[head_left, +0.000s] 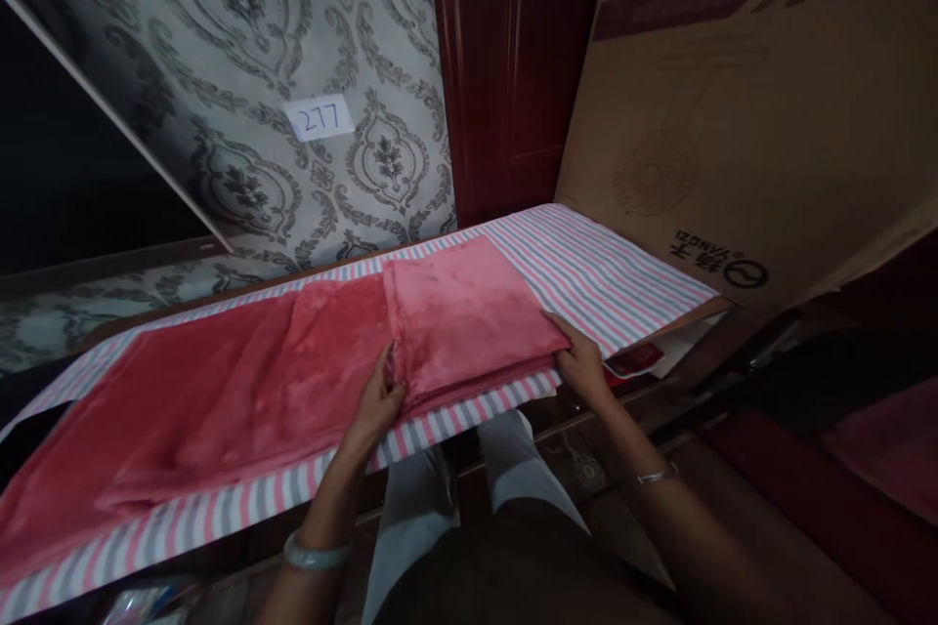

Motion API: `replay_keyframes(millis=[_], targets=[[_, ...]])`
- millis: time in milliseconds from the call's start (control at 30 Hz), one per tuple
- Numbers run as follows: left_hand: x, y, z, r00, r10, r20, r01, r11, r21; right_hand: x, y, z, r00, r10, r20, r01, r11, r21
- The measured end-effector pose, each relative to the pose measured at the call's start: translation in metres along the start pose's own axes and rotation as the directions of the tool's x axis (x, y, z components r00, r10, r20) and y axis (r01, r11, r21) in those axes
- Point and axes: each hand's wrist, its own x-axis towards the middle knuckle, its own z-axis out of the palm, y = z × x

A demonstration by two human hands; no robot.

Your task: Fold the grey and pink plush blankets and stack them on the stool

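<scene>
Pink plush blanket (293, 371) lies left of the cardboard box (762, 107), on striped cloth (601, 264). Our left hand (381, 397) and right hand (584, 363) have fingers clasping its folded end (469, 312); uneven pulling, we judge, could skew the layers.

Room in a home, ornate patterned wallpaper (388, 156), dark red panelled wood (505, 68), striped tablecloth (593, 264)

The blanket (469, 312) is plush cloth, the box (777, 107) matt cardboard, the dim panel (509, 59) perhaps glossy wood.
</scene>
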Motion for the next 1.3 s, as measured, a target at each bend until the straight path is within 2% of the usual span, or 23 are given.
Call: replay_keyframes(millis=[100,167,267,300,367,433,533,600,700,967,1300], targets=[[-0.004,0.005,-0.006,0.999,0.017,0.029,-0.021,0.993,0.118,-0.003,-0.001,0.003,1.000,-0.009,-0.017,0.009,1.000,0.002],[-0.006,0.017,-0.009,0.998,0.067,0.010,-0.067,0.958,0.277,-0.005,-0.001,0.005,0.999,-0.028,-0.026,0.028,1.000,-0.003],[-0.005,0.045,-0.002,0.957,0.282,-0.061,-0.201,0.802,0.562,-0.007,0.001,0.007,0.997,-0.060,-0.044,0.059,0.998,-0.024],[-0.003,0.055,0.004,0.929,0.366,-0.046,-0.257,0.732,0.631,-0.008,0.001,0.008,0.996,-0.071,-0.052,0.070,0.997,-0.030],[0.004,0.070,0.021,0.876,0.478,0.056,-0.368,0.590,0.719,-0.009,0.003,0.009,0.993,-0.095,-0.066,0.093,0.995,-0.039],[0.013,0.072,0.038,0.871,0.459,0.175,-0.409,0.480,0.776,-0.011,0.005,0.010,0.989,-0.124,-0.081,0.121,0.992,-0.040],[0.027,0.055,0.053,0.933,0.269,0.238,-0.334,0.408,0.850,-0.012,0.007,0.011,0.980,-0.176,-0.091,0.174,0.984,-0.032],[0.034,0.039,0.053,0.953,0.200,0.230,-0.292,0.385,0.875,-0.012,0.009,0.011,0.973,-0.217,-0.083,0.216,0.976,-0.024],[0.037,0.026,0.050,0.949,0.218,0.229,-0.296,0.361,0.884,-0.012,0.011,0.010,0.965,-0.252,-0.067,0.253,0.967,-0.001],[0.031,0.029,0.051,0.942,0.249,0.227,-0.305,0.345,0.888,-0.011,0.013,0.007,0.970,-0.240,-0.035,0.243,0.965,0.098],[0.026,0.030,0.050,0.932,0.302,0.201,-0.313,0.386,0.868,-0.011,0.008,0.005,0.988,-0.156,-0.018,0.157,0.983,0.097]])
